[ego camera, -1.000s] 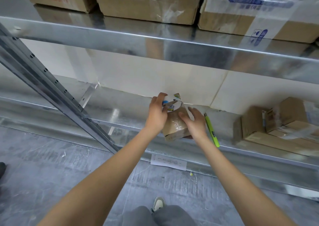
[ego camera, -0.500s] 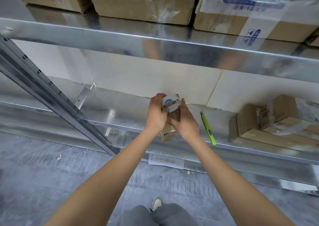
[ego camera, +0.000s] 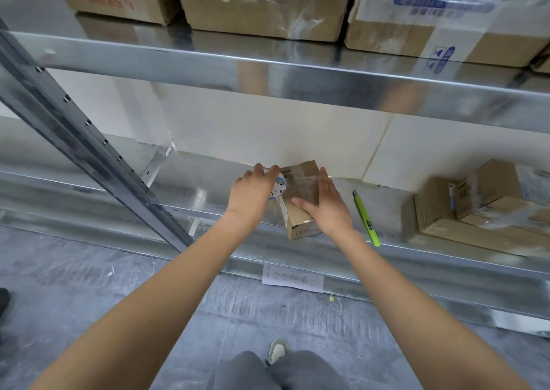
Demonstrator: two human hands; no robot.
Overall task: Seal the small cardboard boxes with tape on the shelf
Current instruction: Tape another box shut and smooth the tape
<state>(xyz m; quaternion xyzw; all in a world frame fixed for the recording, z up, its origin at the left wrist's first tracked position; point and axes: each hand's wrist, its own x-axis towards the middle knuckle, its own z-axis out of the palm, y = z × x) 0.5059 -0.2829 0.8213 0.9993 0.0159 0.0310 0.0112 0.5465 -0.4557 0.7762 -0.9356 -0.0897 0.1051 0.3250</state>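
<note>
Mid-frame, the flat right hand (ego camera: 329, 208) presses the small box (ego camera: 299, 203) on the glossy metal shelf (ego camera: 208, 193). The left hand (ego camera: 251, 194) grips a tape roll (ego camera: 279, 188). A green cutter (ego camera: 366, 218) and taped boxes (ego camera: 482, 208) lie at right.

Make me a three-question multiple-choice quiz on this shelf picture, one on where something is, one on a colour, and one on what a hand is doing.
1. Where does the utility knife lie?
A. on the shelf, right of the small box
B. on the floor
C. on top of the box

2. What colour is the knife's handle?
A. red
B. bright yellow-green
C. black

3. How is the right hand placed?
A. curled in a fist, away from the box
B. gripping the knife
C. laid flat on the box top, fingers straight

Answers: 1 A, it rests on the metal shelf just right of the box. 2 B, the handle is a vivid yellow-green. 3 C, the palm and straight fingers press on the taped top, while the left hand covers the tape roll.
</note>
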